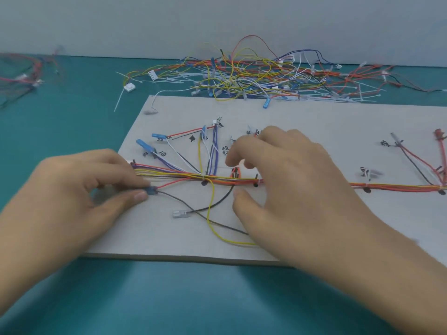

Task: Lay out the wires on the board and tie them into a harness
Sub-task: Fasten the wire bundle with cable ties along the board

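Pinching a small blue connector (152, 190) between thumb and forefinger, the left hand (72, 197) is sitting at the left end of the grey board (314, 117). A yellow wire (212, 213) is looping loose toward the near edge. The right hand (290, 184) is hovering over the middle of the wire bundle (391, 187) stretching across the board, fingers curled; whether it is gripping anything, I cannot tell. Behind, a pile of spare wires (254, 76) is lying on the teal table (72, 117).

Some wires (399, 188) lie on the board (314, 112), a wire pile (254, 76) behind it, a bunch (21, 71) far to its left.
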Tool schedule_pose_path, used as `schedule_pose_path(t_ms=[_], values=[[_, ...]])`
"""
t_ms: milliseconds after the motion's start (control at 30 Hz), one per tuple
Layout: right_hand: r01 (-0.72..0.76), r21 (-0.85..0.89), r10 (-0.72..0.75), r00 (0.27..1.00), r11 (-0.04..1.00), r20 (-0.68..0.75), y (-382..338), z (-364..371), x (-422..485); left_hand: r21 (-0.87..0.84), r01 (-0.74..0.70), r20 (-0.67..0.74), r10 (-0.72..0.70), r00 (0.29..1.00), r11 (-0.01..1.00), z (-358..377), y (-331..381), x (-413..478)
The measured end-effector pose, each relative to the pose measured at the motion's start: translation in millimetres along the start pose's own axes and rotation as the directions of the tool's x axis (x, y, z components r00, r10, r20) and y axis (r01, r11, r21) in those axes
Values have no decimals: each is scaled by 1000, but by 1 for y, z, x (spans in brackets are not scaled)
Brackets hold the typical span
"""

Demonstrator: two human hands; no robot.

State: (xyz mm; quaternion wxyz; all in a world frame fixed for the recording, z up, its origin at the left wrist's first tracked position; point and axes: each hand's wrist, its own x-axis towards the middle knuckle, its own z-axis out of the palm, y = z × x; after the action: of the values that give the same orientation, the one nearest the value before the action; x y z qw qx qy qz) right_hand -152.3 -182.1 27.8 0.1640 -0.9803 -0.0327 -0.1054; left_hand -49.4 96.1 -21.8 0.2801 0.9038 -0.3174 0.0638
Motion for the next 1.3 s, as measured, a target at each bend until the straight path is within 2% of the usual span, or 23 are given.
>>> schedule_pose_path(t_ms=[100,200,233,300,367,400,467,567,600,633,700,767,900,1033,1133,1200,1300], values=[[20,-52,-20,1000,998,6,-2,8,17,104,-84,-3,85,996,991,5,1,9],[-19,-2,19,999,1000,-30,3,16,28,160,-59,-64,70,996,985,8,-4,10],[-31,21,32,999,999,-42,6,19,29,105,-34,-96,44,994,994,9,-6,10],[-50,65,53,997,997,-55,9,23,27,-116,74,-121,-88,989,991,8,-7,11],[-47,110,57,994,993,-92,10,25,25,-340,111,-129,-163,978,934,7,-7,12],[-37,135,53,992,990,-119,9,25,24,-390,108,-123,-168,978,915,6,-6,14],[-16,183,47,985,983,-166,8,25,23,-382,98,-64,-132,989,919,4,-2,15],[6,221,36,982,975,-184,11,26,21,-114,88,35,-85,996,990,4,1,11],[15,240,31,982,971,-186,13,25,21,-133,136,74,-127,989,982,6,-1,10],[26,263,26,981,964,-190,15,25,21,-237,193,93,-176,980,952,8,-3,11],[41,307,23,979,951,-202,18,24,21,-380,292,60,-291,955,878,12,-16,14],[51,333,18,979,941,-202,19,25,20,-329,307,8,-322,947,893,13,-24,13],[67,345,5,980,936,-201,18,25,20,15,256,15,-256,967,967,13,-42,11],[72,346,-2,980,935,-198,20,25,20,231,142,-42,-136,990,962,10,-43,18],[73,344,-2,979,936,-203,20,24,21,351,86,33,-104,994,933,4,-27,20],[75,343,-4,979,936,-204,20,24,20,422,-28,56,4,998,906,-3,-22,27],[78,350,-8,981,933,-195,18,25,19,379,-245,166,195,967,893,-6,-19,41]])
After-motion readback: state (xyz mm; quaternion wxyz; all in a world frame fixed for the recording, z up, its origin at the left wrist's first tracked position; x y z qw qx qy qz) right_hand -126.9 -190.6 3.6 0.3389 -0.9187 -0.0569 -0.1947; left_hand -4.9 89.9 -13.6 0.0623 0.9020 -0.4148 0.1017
